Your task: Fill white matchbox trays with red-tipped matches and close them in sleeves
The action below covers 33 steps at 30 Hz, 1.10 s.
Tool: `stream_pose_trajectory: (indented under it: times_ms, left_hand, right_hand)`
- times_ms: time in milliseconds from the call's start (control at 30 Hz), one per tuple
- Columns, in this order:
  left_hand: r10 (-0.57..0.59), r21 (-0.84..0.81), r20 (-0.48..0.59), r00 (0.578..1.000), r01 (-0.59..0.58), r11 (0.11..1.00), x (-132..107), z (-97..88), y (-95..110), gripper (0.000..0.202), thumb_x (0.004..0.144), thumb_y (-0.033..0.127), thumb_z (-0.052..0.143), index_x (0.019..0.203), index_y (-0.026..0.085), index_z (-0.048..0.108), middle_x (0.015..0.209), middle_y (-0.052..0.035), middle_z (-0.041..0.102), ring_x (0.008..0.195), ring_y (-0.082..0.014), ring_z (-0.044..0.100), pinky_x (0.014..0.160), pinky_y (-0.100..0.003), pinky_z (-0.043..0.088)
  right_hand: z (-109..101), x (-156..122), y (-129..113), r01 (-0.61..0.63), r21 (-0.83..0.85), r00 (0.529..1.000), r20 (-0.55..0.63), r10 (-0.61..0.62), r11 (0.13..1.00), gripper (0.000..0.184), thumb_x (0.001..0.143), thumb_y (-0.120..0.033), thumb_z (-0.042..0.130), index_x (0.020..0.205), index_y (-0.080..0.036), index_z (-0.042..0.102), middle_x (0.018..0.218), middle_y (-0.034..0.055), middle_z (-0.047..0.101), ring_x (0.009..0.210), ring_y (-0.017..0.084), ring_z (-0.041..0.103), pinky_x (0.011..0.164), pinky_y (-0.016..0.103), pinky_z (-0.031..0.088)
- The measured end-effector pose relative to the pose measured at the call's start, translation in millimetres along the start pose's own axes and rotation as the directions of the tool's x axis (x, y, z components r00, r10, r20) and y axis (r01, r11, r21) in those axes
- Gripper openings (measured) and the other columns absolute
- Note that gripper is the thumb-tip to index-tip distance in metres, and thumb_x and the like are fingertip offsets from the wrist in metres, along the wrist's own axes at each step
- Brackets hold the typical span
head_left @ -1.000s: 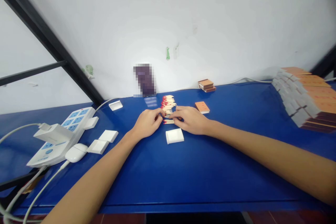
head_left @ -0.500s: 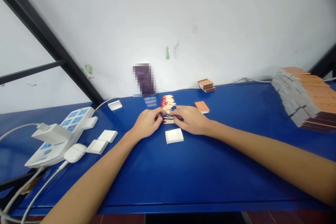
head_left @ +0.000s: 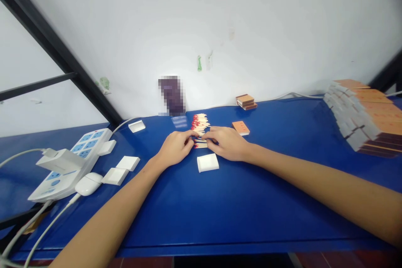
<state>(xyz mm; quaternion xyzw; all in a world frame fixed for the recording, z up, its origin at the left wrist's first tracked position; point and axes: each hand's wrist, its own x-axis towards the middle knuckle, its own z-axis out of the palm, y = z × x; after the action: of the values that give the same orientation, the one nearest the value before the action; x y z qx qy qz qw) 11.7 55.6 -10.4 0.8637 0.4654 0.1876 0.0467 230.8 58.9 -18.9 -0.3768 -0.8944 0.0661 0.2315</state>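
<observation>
A pile of red-tipped wooden matches (head_left: 200, 122) lies on the blue table, heads to the left. My left hand (head_left: 176, 147) is at the head side, its index finger and thumb closed around some of the nearer matches. From the stick-end side, my right hand (head_left: 228, 144) has its bent fingers and thumb on the same matches. Between the hands a few sticks show; the fingers partly hide the rest. Just in front of them sits a white matchbox tray (head_left: 207, 163). Beyond my right hand is an orange matchbox (head_left: 240, 127).
Several white trays (head_left: 128, 162) lie at the left, near a power strip (head_left: 67, 178) with a charger and a white earbud case (head_left: 88, 184). A few matchboxes (head_left: 246, 101) are stacked by the wall. A large matchbox stack (head_left: 370, 117) stands right. A blurred dark rectangle (head_left: 172, 96) leans on the wall.
The whole view has shifted very slightly. Both hands stay at the matches in nearly the same pose, and the other objects keep their places.
</observation>
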Motion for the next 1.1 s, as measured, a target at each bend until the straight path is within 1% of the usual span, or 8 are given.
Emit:
stream_pose_trajectory:
  times_ms: [167,300,467,700,767,933,1100]
  left_hand:
    - [0.002,-0.015,0.002,1.0,-0.002,1.0,-0.2,-0.4,0.2,0.038,0.086,0.014,0.043,0.114,0.022,0.068,0.076,0.0006,0.07,0.061,-0.0145,0.059,0.061,-0.025,0.038]
    - [0.007,-0.017,-0.001,1.0,-0.007,1.0,-0.4,-0.7,0.1,0.037,0.086,0.014,0.043,0.113,0.023,0.068,0.074,0.001,0.069,0.06,-0.0143,0.058,0.06,-0.025,0.037]
    - [0.013,-0.038,0.002,1.0,-0.012,0.999,-0.6,-1.1,0.8,0.032,0.087,0.014,0.043,0.106,0.021,0.067,0.072,0.0016,0.067,0.059,-0.0135,0.056,0.061,-0.024,0.037]
    - [0.005,-0.062,0.009,1.0,-0.004,0.998,-0.8,-1.2,1.7,0.027,0.086,0.013,0.042,0.098,0.02,0.065,0.066,0.003,0.061,0.057,-0.0117,0.052,0.06,-0.023,0.035]
    - [0.007,-0.082,0.033,0.999,-0.005,0.997,-1.4,-3.5,2.4,0.024,0.085,0.014,0.043,0.096,0.02,0.065,0.065,0.0038,0.059,0.056,-0.0111,0.051,0.059,-0.023,0.034]
    - [0.025,-0.115,0.135,0.99,-0.009,0.993,-3.8,-13.3,6.1,0.017,0.086,0.023,0.051,0.098,0.021,0.062,0.057,0.0068,0.048,0.052,-0.0103,0.045,0.055,-0.023,0.03]
    - [0.047,-0.098,0.141,0.989,-0.034,0.995,-4.7,-15.6,10.2,0.021,0.089,0.039,0.054,0.097,0.021,0.06,0.055,0.0072,0.043,0.049,-0.0098,0.041,0.052,-0.024,0.028]
  right_hand:
    - [0.2,0.0,-0.1,-0.014,-0.026,1.0,0.003,0.014,1.0,0.029,0.092,-0.023,0.048,0.112,-0.023,0.07,0.092,0.0049,0.065,0.083,0.017,0.058,0.07,0.027,0.036]
    - [0.2,-0.5,-0.3,-0.005,-0.011,1.0,-0.002,0.005,1.0,0.029,0.092,-0.023,0.048,0.112,-0.022,0.069,0.096,0.0052,0.067,0.085,0.017,0.059,0.071,0.027,0.037]
    - [0.4,-0.8,-0.3,-0.004,0.018,1.0,-0.03,0.005,1.0,0.03,0.09,-0.021,0.049,0.112,-0.021,0.068,0.097,0.0046,0.068,0.083,0.017,0.06,0.072,0.027,0.038]
    - [-1.3,-0.3,-0.9,0.003,0.025,1.0,0.0,-0.003,1.0,0.028,0.091,-0.025,0.049,0.109,-0.021,0.071,0.093,0.0051,0.067,0.082,0.017,0.059,0.072,0.027,0.037]
    - [-2.2,0.5,-0.9,-0.003,0.034,1.0,0.012,0.003,0.999,0.027,0.092,-0.027,0.049,0.106,-0.021,0.071,0.09,0.0048,0.066,0.079,0.016,0.057,0.07,0.027,0.036]
    - [-5.5,3.8,0.0,-0.014,0.131,0.999,0.038,0.009,0.991,0.022,0.09,-0.029,0.053,0.098,-0.021,0.072,0.079,0.0014,0.062,0.072,0.013,0.053,0.067,0.025,0.032]
    - [-8.9,5.9,0.7,-0.056,0.23,0.996,0.074,0.04,0.972,0.021,0.087,-0.034,0.058,0.094,-0.02,0.072,0.068,-0.0021,0.056,0.064,0.011,0.048,0.063,0.024,0.028]
